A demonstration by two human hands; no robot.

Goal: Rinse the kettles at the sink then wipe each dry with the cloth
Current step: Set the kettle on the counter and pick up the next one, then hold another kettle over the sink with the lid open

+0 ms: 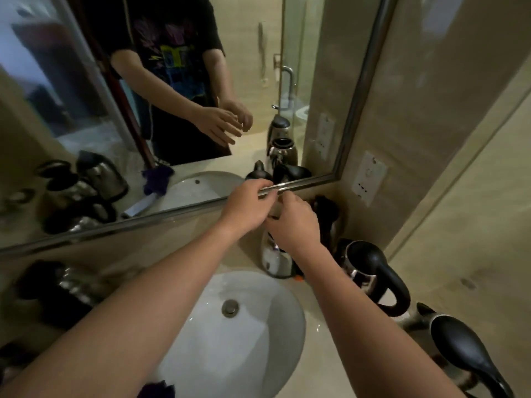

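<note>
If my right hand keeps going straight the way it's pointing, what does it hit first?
Probably the steel kettle right under the right hand, at its top. The fingers hide the contact, so it may already touch. Beyond lies the mirror frame.

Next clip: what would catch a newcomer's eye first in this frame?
Two bare forearms reach over the white sink, the left hand and right hand meeting above a steel kettle at the back of the counter. More black-handled kettles stand at right. Above, the mirror reflects the person's arms and kettles.
</note>
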